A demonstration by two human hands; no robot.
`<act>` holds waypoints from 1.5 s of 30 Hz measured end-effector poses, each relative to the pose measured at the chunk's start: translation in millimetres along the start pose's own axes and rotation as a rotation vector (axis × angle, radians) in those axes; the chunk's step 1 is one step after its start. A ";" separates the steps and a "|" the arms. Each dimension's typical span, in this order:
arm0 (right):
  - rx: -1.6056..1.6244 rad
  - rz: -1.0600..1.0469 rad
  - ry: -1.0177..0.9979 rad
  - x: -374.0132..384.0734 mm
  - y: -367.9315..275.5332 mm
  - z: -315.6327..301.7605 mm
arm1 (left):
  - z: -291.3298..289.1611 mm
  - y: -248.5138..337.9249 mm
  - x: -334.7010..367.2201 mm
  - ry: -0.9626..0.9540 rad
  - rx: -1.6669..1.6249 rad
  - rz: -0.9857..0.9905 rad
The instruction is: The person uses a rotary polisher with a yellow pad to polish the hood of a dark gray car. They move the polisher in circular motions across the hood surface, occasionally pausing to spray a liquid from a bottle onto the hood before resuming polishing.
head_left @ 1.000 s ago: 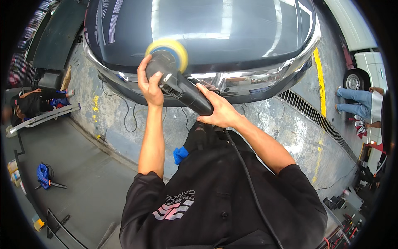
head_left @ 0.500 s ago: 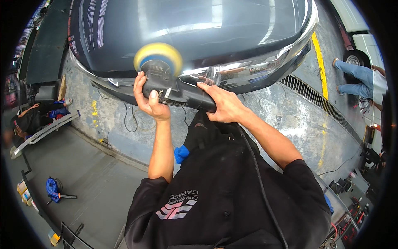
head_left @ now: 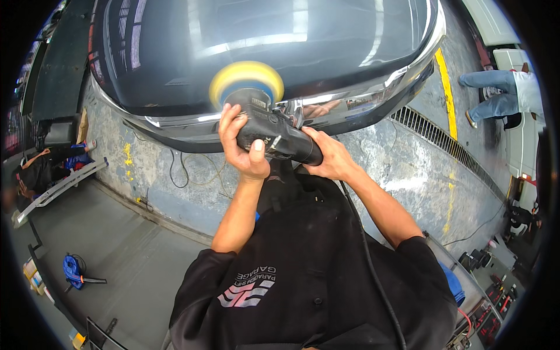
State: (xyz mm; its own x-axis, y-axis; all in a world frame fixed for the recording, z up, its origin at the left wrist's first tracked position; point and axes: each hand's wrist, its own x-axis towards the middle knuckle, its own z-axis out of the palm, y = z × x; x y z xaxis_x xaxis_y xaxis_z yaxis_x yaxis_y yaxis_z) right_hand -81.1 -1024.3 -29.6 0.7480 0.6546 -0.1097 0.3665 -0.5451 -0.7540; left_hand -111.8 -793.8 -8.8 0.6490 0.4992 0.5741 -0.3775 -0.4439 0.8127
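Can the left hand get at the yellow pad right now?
Probably yes: the left hand grips the head of the polisher, close to the yellow pad, with nothing visible blocking it. The pad is blurred, apparently spinning, so touching it looks unwise.

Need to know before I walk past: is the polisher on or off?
The polisher appears on: its yellow pad is blurred into a smooth ring, while its black housing looks sharper.
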 end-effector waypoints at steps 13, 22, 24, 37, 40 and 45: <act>0.092 0.101 0.040 -23.3 7.2 -7.1 | 30.4 13.4 8.3 -0.045 -0.012 0.047; 0.195 0.238 -0.036 -10.7 -49.9 -39.6 | 27.8 15.2 53.0 -0.068 -0.217 -0.059; 0.229 0.283 -0.062 -4.1 -64.1 -48.6 | 24.0 11.3 64.3 -0.103 -0.243 -0.027; 0.329 0.352 -0.054 26.7 -99.1 -55.2 | 22.4 1.2 116.3 -0.177 -0.094 0.021; 0.368 0.351 -0.061 34.5 -107.0 -57.7 | 20.2 -3.2 125.7 -0.177 -0.094 0.025; 0.370 0.324 -0.048 44.5 -112.1 -57.0 | 19.0 -5.0 138.9 -0.148 -0.096 -0.021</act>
State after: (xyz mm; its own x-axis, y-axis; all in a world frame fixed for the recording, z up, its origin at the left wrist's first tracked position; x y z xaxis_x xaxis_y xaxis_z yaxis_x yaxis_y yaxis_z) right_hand -57.4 -964.0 86.9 0.7614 0.5107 -0.3995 -0.1082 -0.5074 -0.8549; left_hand -7.2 -736.4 64.9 0.7449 0.3893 0.5418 -0.4195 -0.3583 0.8341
